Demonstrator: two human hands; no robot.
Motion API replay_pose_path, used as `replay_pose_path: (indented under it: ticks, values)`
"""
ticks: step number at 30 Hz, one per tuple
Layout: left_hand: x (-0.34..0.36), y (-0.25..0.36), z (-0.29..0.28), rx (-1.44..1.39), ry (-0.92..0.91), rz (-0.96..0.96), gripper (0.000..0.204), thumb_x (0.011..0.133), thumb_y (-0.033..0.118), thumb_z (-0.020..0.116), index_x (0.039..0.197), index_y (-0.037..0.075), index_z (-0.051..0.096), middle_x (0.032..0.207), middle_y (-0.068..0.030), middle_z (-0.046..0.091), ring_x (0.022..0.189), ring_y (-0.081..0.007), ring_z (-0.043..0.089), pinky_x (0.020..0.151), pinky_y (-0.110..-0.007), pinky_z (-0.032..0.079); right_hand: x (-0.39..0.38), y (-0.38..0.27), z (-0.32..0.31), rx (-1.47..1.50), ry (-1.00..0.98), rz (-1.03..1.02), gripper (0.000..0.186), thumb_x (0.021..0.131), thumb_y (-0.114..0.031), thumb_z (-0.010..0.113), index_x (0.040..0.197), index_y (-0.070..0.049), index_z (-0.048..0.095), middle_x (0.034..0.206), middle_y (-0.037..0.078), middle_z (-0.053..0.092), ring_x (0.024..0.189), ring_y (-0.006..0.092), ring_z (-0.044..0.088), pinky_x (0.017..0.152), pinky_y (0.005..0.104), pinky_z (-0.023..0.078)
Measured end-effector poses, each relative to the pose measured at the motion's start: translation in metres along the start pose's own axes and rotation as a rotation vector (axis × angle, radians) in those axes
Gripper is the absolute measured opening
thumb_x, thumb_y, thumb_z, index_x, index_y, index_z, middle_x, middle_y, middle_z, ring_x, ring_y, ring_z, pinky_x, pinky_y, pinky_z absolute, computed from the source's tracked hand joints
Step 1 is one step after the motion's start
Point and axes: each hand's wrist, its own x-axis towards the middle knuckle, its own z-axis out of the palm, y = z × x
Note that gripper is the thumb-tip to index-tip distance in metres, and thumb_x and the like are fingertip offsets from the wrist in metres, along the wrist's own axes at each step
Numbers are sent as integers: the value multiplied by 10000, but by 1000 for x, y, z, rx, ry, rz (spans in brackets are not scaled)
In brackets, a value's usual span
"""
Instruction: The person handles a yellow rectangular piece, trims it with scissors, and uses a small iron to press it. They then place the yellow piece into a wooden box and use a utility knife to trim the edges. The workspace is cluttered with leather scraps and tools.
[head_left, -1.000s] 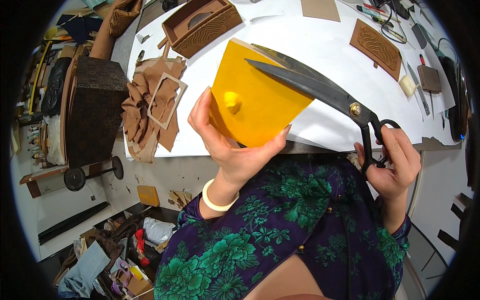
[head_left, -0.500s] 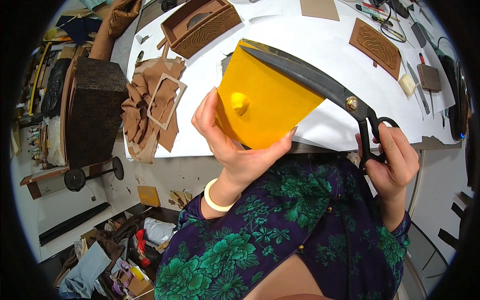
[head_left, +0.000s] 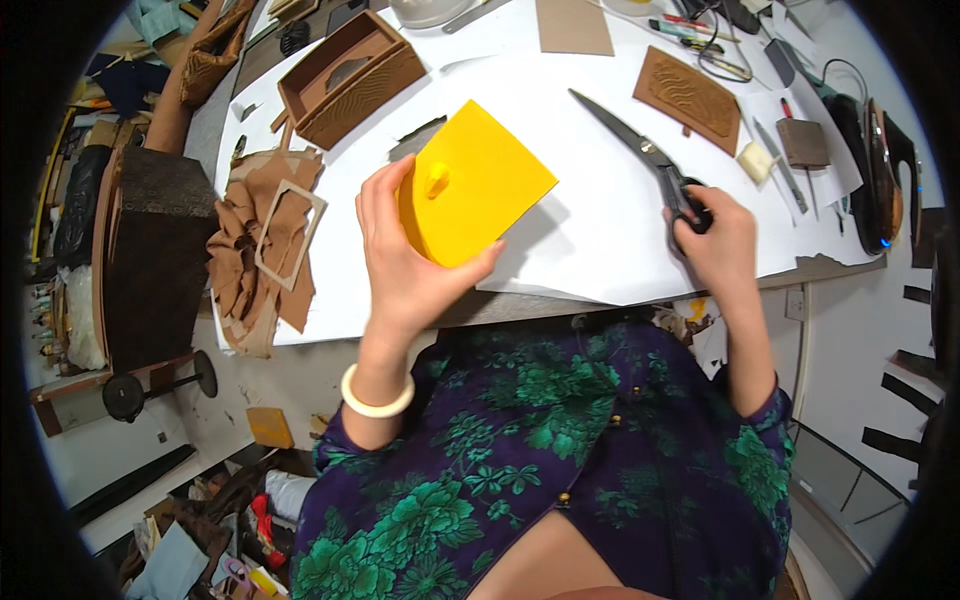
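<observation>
My left hand holds a yellow felt sheet folded over, thumb and fingers pinching its near edge above the white paper-covered table. A small yellow nub sticks up from the fold. My right hand rests on the table with its fingers in the black handles of a large pair of scissors. The closed blades lie flat on the paper, pointing away to the upper left. The scissors are apart from the yellow sheet.
A brown carved box stands at the back left. Brown scraps with a cut-out frame lie at the table's left edge. A brown carved panel, a small brown square, pens and cables sit at the back right.
The scissors have left the yellow sheet and now lie on the table to the right under my right hand. My left hand has lowered the sheet closer to the table.
</observation>
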Motion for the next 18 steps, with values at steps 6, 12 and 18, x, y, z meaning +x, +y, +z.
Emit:
replay_pose_path:
  ticks: [6, 12, 18]
  values:
    - [28, -17, 14, 112, -367, 158, 967, 606, 346, 908, 1401, -11, 489, 1343, -202, 529, 1261, -375, 490, 1110, -465, 416, 17, 4, -13, -44, -42, -123, 307, 794, -75, 766, 1075, 36, 715, 1131, 157, 698, 1038, 312, 695, 924, 389, 548]
    - [39, -23, 34, 72, -443, 138, 1161, 621, 409, 919, 1578, 60, 362, 1440, -214, 510, 1364, -384, 465, 1202, -513, 348, 93, 91, -149, -282, 444, -235, 298, 847, -193, 811, 1087, -25, 757, 1120, 135, 734, 1062, 273, 687, 964, 373, 516]
    - [33, -32, 15, 75, -333, 16, 1071, 710, 450, 909, 1552, 31, 396, 1506, -240, 458, 1426, -399, 427, 1206, -496, 359, 171, 315, -317, -1094, 573, 635, 953, 827, -774, 632, 1551, -180, 453, 1504, 219, 516, 1397, 405, 484, 1152, 561, 386]
